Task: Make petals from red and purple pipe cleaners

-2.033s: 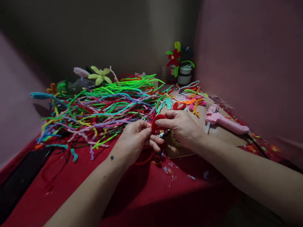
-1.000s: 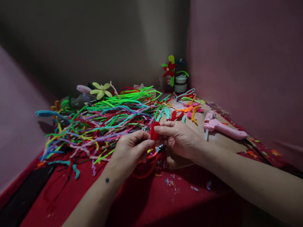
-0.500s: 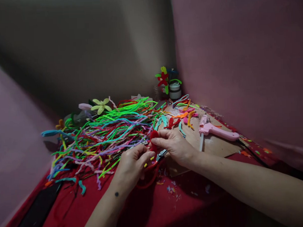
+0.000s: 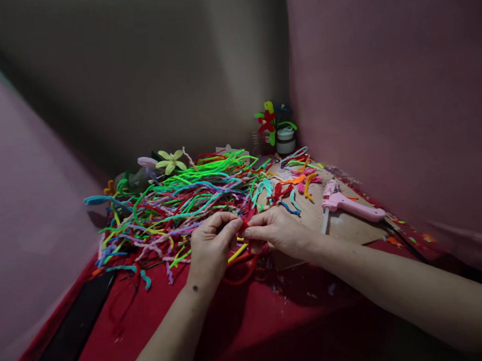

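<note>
A small red fuzzy piece [image 4: 247, 217], seemingly pipe cleaner, is pinched between both hands, mostly hidden by the fingers. My left hand [image 4: 215, 242] closes thumb and forefinger at its left side. From the right, my right hand [image 4: 280, 232] grips it with the fingertips, nearly touching the left. Just below lie scissors, of which a red handle [image 4: 241, 278] shows under the hands. A yellow strand [image 4: 238, 253] is beside the left fingers. Behind the hands spreads a large heap of coloured pipe cleaners [image 4: 201, 184].
A pink glue gun [image 4: 354, 205] rests on a board [image 4: 348, 234] at right, its dark cord running off rightward. Bent pipe cleaner pieces [image 4: 281, 190] lie on the board. Fuzzy flowers [image 4: 170, 163] and a lidded jar [image 4: 286, 140] stand at the back. Red cloth [image 4: 265, 316] covers the table.
The hands have drawn closer together, and the red piece, upright and plainly seen before, is now mostly covered by fingers. The whole scene has shifted slightly right in view.
</note>
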`<state>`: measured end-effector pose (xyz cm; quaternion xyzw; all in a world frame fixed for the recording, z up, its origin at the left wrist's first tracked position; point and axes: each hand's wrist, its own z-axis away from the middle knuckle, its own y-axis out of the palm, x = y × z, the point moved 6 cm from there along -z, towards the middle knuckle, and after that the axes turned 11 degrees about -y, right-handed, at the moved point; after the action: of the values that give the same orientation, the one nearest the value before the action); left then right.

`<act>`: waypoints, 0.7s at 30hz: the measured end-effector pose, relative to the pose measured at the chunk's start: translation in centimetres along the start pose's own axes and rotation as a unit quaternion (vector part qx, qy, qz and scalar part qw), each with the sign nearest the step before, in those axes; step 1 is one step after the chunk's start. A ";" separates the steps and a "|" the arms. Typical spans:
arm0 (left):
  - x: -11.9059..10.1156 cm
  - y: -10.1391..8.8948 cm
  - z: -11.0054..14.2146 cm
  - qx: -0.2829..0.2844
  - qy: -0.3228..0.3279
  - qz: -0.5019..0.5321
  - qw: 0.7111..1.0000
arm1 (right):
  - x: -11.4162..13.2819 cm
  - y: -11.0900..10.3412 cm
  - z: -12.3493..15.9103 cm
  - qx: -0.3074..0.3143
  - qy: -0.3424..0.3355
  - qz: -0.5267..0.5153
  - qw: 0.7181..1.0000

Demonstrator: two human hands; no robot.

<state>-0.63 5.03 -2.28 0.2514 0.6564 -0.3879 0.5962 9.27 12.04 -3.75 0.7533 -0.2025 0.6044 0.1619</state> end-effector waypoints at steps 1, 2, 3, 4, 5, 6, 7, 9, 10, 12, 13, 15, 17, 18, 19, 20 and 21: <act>0.1 -0.2 0.1 -0.032 0.026 -0.018 0.999 | -0.2 0.2 0.0 0.001 0.013 -0.012 1.000; 0.1 -0.5 0.2 -0.062 0.056 -0.042 0.996 | -0.5 0.4 -0.1 0.000 0.026 -0.028 0.999; 0.0 -0.6 0.4 -0.085 0.084 -0.068 0.990 | -0.7 0.6 -0.1 -0.001 0.037 -0.045 0.998; -0.1 -0.7 0.5 -0.100 0.108 -0.094 0.985 | -0.9 0.8 -0.2 -0.003 0.046 -0.060 0.997; -0.2 -0.8 0.5 -0.103 0.121 -0.114 0.981 | -1.1 0.9 -0.2 -0.006 0.054 -0.069 0.996; -0.3 -0.7 0.4 -0.092 0.121 -0.124 0.981 | -1.2 0.9 -0.3 -0.009 0.060 -0.073 0.995; -0.4 -0.7 0.2 -0.067 0.106 -0.119 0.985 | -1.3 0.9 -0.3 -0.011 0.063 -0.072 0.995; -0.4 -0.4 -0.3 0.006 0.052 -0.084 0.995 | -1.2 0.9 -0.3 -0.011 0.067 -0.059 0.996; -0.4 -0.2 -0.5 0.043 0.024 -0.068 0.996 | -1.2 0.8 -0.3 -0.007 0.071 -0.047 0.996; -0.5 0.1 -0.6 0.082 -0.005 -0.059 0.995 | -1.1 0.9 -0.3 0.002 0.081 -0.025 0.996; -0.6 0.0 -0.7 0.079 -0.005 -0.066 0.995 | -1.1 0.9 -0.3 0.004 0.086 -0.018 0.996; -0.8 -0.3 -0.6 0.032 0.027 -0.093 0.995 | -1.1 1.1 -0.4 0.003 0.087 -0.024 0.996; -1.2 -0.8 -0.3 -0.039 0.085 -0.135 0.986 | -1.1 1.1 -0.5 -0.010 0.080 -0.052 0.995; -1.4 -1.0 -0.1 -0.066 0.109 -0.156 0.980 | -1.1 1.2 -0.6 -0.015 0.079 -0.066 0.995; -1.4 -1.1 0.0 -0.083 0.121 -0.167 0.975 | -1.2 1.2 -0.6 -0.017 0.081 -0.078 0.993; -1.3 -1.2 0.0 -0.086 0.114 -0.163 0.976 | -1.2 1.2 -0.6 -0.017 0.087 -0.087 0.992; -1.0 -1.2 -0.2 -0.075 0.087 -0.143 0.983 | -1.2 1.2 -0.6 -0.015 0.092 -0.090 0.992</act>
<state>-1.55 4.60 -1.02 0.1427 0.7624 -0.3951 0.4922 7.88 11.42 -4.78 0.7071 -0.1270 0.6509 0.2454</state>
